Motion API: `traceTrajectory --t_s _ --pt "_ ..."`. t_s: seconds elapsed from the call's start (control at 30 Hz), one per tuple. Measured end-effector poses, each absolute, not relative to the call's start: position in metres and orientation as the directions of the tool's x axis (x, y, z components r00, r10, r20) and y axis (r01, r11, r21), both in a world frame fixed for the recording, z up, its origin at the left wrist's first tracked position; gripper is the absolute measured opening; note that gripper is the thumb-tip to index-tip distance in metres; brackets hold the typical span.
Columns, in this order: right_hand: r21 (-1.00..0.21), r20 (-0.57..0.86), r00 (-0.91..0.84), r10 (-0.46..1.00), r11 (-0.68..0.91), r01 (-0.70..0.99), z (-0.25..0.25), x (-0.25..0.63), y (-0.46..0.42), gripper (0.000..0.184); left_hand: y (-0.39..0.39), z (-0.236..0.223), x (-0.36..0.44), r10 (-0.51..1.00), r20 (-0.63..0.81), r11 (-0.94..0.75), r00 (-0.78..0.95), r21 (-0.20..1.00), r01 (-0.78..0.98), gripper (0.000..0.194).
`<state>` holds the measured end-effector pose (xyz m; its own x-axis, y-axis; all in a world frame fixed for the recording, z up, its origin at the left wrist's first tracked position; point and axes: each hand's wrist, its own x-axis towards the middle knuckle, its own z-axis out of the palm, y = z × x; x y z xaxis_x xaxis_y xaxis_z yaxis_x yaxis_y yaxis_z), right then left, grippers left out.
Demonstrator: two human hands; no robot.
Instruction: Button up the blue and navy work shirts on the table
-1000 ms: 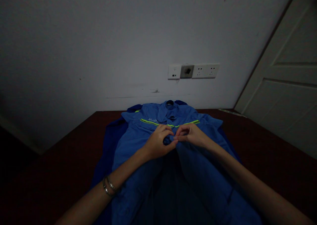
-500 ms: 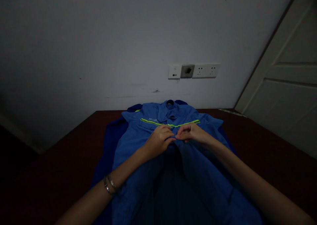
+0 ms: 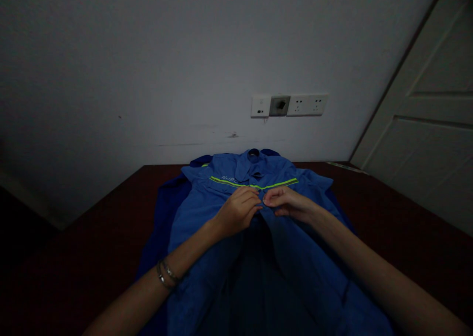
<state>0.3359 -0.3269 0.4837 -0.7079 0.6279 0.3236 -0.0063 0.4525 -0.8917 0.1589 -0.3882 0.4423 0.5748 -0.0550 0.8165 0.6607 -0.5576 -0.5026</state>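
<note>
A blue work shirt [image 3: 207, 218] with a yellow-green reflective stripe [image 3: 229, 182] across the chest lies flat on a dark red-brown table [image 3: 92, 242], collar toward the wall. My left hand [image 3: 238, 210] and my right hand [image 3: 286, 203] meet fingertip to fingertip at the shirt's front opening, just below the stripe. Both hands pinch the two front edges of the shirt together. Below the hands the front lies open and dark inside. A bracelet [image 3: 164, 276] sits on my left wrist.
A darker blue cloth [image 3: 162, 213] lies under the shirt and shows at its left side. A row of wall sockets [image 3: 288, 105] is on the white wall behind the table. A white door [image 3: 428, 129] stands at the right.
My hands have drawn closer together and pulled the shirt's front edges shut at the chest; the gap seen between the fingers a second ago has closed.
</note>
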Motion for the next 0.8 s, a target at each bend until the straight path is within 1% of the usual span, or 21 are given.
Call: traceTrajectory --t_s 0.17,0.47,0.57,0.67,0.73,0.8 --pt "-0.911 0.304 -0.732 0.610 0.411 -0.037 0.483 0.335 -0.326 0.018 -0.390 0.442 0.161 -0.033 0.831 -0.613 0.555 -0.456 0.646 0.014" --pt "-0.915 0.280 -0.732 0.621 0.403 -0.009 0.483 0.335 -0.328 0.016 -0.387 0.441 0.160 -0.052 0.819 -0.651 0.571 -0.461 0.603 0.012" --pt "-0.926 0.265 -0.753 0.603 0.376 -0.024 0.482 0.335 -0.326 0.017 -0.384 0.442 0.156 -0.067 0.809 -0.650 0.585 -0.480 0.589 0.013" --pt "-0.935 0.262 -0.777 0.572 0.349 -0.058 0.481 0.334 -0.324 0.018 -0.379 0.442 0.151 -0.129 0.797 -0.630 0.590 -0.526 0.572 0.014" --pt "-0.934 0.257 -0.770 0.584 0.354 -0.043 0.481 0.334 -0.325 0.018 -0.375 0.441 0.147 -0.167 0.788 -0.607 0.593 -0.556 0.568 0.015" --pt "-0.923 0.262 -0.742 0.617 0.384 -0.007 0.482 0.333 -0.327 0.019 -0.373 0.440 0.146 -0.170 0.783 -0.583 0.598 -0.569 0.580 0.017"
